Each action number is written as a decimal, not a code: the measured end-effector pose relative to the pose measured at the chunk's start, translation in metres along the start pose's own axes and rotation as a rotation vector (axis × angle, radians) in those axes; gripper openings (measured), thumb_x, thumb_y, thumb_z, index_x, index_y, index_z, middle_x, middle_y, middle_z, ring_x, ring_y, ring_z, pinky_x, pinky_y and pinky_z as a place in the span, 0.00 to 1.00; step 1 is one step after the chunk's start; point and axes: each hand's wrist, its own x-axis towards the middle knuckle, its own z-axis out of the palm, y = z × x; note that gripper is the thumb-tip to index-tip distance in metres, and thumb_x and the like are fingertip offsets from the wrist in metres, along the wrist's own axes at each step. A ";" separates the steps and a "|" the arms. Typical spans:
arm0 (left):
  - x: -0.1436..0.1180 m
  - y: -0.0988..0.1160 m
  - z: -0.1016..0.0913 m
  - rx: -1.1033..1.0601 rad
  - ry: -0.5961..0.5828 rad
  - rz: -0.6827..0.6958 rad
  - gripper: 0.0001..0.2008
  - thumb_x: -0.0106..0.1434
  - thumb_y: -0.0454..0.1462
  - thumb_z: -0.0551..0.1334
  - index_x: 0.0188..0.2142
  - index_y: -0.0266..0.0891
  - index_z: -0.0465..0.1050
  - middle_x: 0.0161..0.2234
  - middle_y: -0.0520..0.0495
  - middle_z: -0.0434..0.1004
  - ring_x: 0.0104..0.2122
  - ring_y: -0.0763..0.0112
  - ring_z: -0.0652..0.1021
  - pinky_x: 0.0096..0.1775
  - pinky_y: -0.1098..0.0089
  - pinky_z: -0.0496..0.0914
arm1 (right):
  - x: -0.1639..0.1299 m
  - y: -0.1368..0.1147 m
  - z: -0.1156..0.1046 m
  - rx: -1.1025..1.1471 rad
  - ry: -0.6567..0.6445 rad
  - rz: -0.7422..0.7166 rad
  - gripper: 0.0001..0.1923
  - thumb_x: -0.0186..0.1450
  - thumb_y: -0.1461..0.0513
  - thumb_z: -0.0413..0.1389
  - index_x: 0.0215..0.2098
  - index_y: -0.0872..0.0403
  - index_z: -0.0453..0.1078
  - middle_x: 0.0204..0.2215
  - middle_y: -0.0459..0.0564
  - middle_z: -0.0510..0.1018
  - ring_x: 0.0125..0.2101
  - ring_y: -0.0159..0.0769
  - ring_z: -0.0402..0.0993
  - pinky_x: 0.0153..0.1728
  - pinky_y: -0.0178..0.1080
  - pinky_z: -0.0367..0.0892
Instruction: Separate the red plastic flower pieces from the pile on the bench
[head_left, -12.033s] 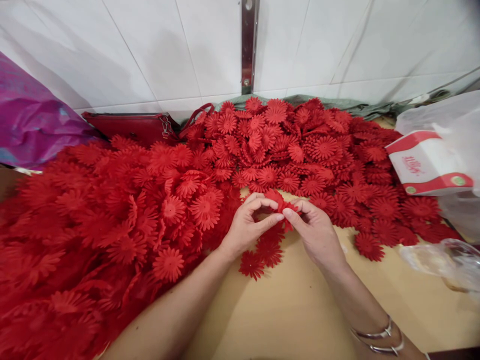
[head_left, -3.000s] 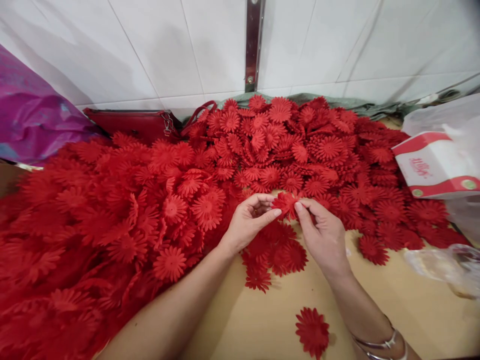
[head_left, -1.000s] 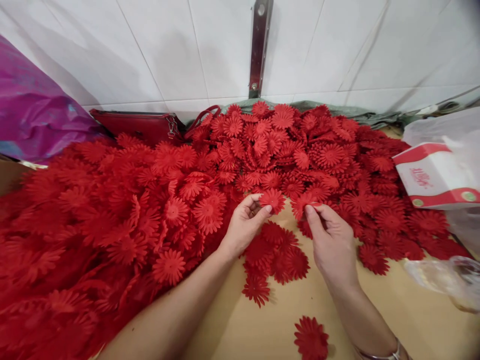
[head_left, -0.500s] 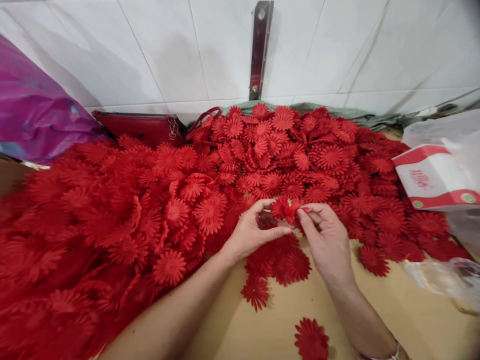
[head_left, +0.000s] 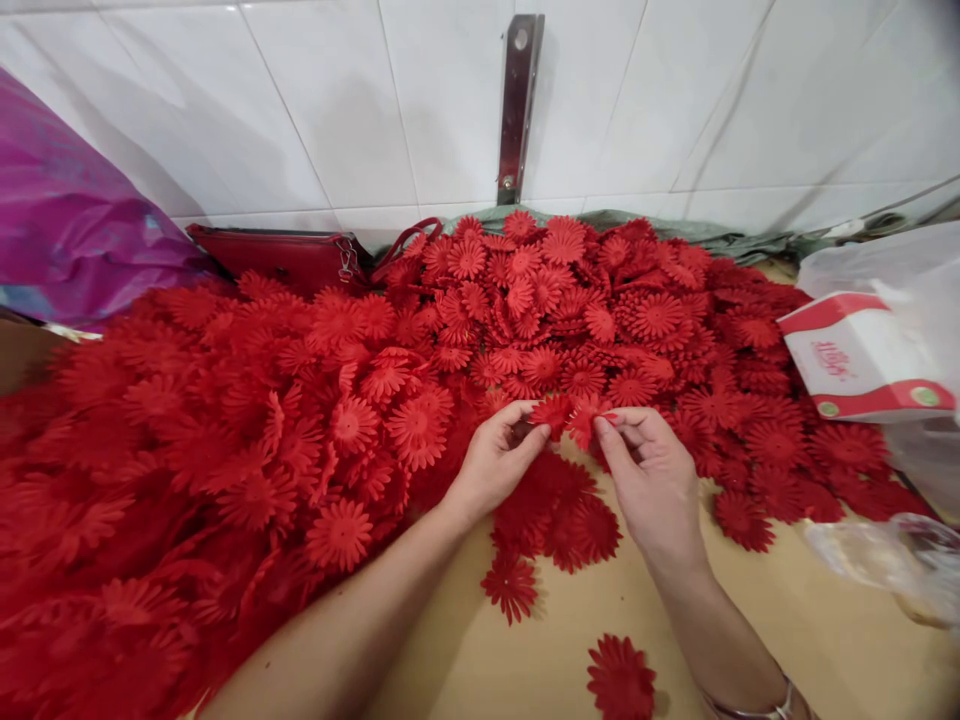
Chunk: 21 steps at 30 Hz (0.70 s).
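Seen from the head camera, the left hand (head_left: 496, 462) pinches a small red flower piece (head_left: 551, 410) between thumb and fingertips, and the right hand (head_left: 651, 480) pinches a second red flower piece (head_left: 587, 420) in the same way; the two pieces sit just beside each other, above the middle of the tabletop (head_left: 750, 620), and whether they touch cannot be told. Directly beneath the hands a small cluster of flat red flowers (head_left: 559, 520) lies on the bare wood, and a single loose flower (head_left: 621, 680) rests apart from it near the tabletop's near edge. A large heap of red flowers (head_left: 315, 400) covers the left side and the far edge up to the white tiled wall (head_left: 337, 110). A red handbag (head_left: 285, 255) lies at the far edge behind the heap, with a purple bag (head_left: 67, 230) at the far left corner. A red and white box (head_left: 862, 360) sits inside a clear plastic bag (head_left: 892, 255) at the right edge. Silver bangles (head_left: 757, 705) circle the right wrist.
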 end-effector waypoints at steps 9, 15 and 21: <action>-0.005 0.006 0.002 0.263 -0.088 0.152 0.22 0.57 0.37 0.72 0.52 0.43 0.76 0.47 0.43 0.78 0.46 0.60 0.78 0.51 0.63 0.71 | -0.004 0.008 0.007 -0.062 0.002 -0.040 0.12 0.62 0.53 0.65 0.35 0.51 0.72 0.36 0.49 0.81 0.37 0.38 0.77 0.44 0.43 0.72; -0.004 0.007 0.000 0.291 -0.050 0.162 0.12 0.64 0.39 0.67 0.48 0.42 0.80 0.45 0.43 0.79 0.45 0.62 0.78 0.51 0.65 0.71 | -0.003 0.002 0.005 0.064 -0.062 0.026 0.12 0.62 0.53 0.65 0.35 0.50 0.70 0.32 0.47 0.81 0.34 0.37 0.78 0.40 0.41 0.74; -0.001 0.000 -0.001 0.084 -0.082 0.026 0.13 0.66 0.43 0.66 0.47 0.40 0.79 0.46 0.44 0.82 0.45 0.64 0.79 0.51 0.66 0.71 | -0.003 0.001 0.003 0.009 -0.008 -0.012 0.11 0.65 0.53 0.63 0.36 0.50 0.70 0.31 0.47 0.79 0.31 0.36 0.76 0.38 0.41 0.73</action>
